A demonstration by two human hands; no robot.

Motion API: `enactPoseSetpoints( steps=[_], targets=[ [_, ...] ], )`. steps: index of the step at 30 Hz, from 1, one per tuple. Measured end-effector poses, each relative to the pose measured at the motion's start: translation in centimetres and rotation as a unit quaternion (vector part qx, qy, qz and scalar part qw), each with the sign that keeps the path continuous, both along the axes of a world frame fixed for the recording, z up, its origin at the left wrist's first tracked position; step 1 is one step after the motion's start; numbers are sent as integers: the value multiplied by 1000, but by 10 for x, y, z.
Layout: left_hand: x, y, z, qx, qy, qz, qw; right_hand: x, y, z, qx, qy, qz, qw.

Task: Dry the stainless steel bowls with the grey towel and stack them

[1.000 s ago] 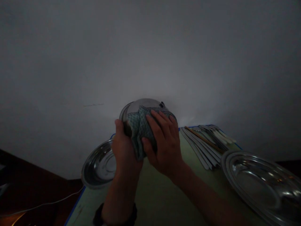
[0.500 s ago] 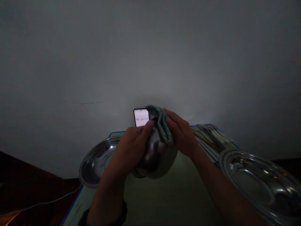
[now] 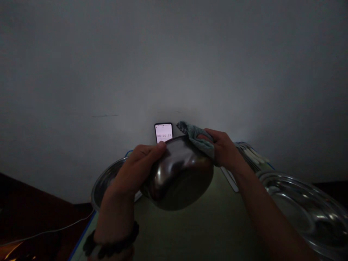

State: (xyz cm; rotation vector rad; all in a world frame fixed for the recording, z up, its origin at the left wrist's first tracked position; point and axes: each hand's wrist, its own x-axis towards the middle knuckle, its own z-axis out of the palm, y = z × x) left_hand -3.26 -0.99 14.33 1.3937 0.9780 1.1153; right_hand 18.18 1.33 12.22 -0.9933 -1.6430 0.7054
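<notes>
A shiny metal bowl is held up above the table, tilted so that its outer side and base face me. My left hand grips the bowl's left rim, its thumb on the outside and the other fingers hidden behind. My right hand is closed on a grey-green cloth, which is folded over the bowl's right rim. One corner of the cloth sticks up and shows a dark checked pattern.
A phone with a running timer display leans against the wall. A wide metal basin stands at the left, and larger metal basins at the right. Several utensils lie at the table's back right. A white cable hangs at left.
The bowl has turned, showing more of its side and base. My right hand and the cloth have moved right along the rim, and my left hand has shifted slightly left.
</notes>
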Motion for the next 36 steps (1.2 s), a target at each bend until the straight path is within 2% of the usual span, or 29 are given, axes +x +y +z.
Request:
enactPoseSetpoints(
  steps=[4, 7, 10, 13, 16, 18, 20, 23, 26, 27, 28, 30, 33, 36],
  targets=[
    [-6, 9, -6, -20, -130, 124, 983, -4, 3, -2, -22, 119, -17, 993],
    [-2, 15, -5, -7, -191, 211, 959, -10, 6, -6, -14, 189, -69, 979],
    [15, 20, -6, 11, -283, 240, 928, -21, 10, -15, -30, 249, -129, 959],
    [37, 26, -14, 41, -367, 261, 892, -34, 15, -29, -86, 293, -164, 938],
    [50, 31, -23, 12, -381, 262, 886, -40, 20, -37, -132, 322, -161, 924],
    [45, 33, -25, 23, -330, 257, 908, -36, 22, -38, -130, 327, -150, 924],
    [32, 33, -23, 56, -239, 230, 942, -26, 22, -34, -115, 316, -150, 930],
    [8, 26, -14, 51, -167, 187, 967, -5, 18, -22, -96, 256, -144, 951],
    [-1, 15, -4, 31, -26, 59, 997, 12, 7, -9, -82, 113, -18, 990],
    [0, 12, -2, 45, 67, -10, 997, 15, 3, -5, -77, 42, 28, 996],
    [2, 9, 0, 70, 155, -66, 983, 16, -1, -2, -68, -30, 63, 995],
    [9, 4, 2, 124, 261, -130, 948, 14, -9, 5, -35, -146, 96, 984],
    [14, 2, 2, 173, 291, -151, 929, 8, -17, 13, 13, -206, 107, 973],
    [14, 1, 2, 191, 304, -130, 924, 6, -20, 17, 33, -208, 108, 972]
  ],
)
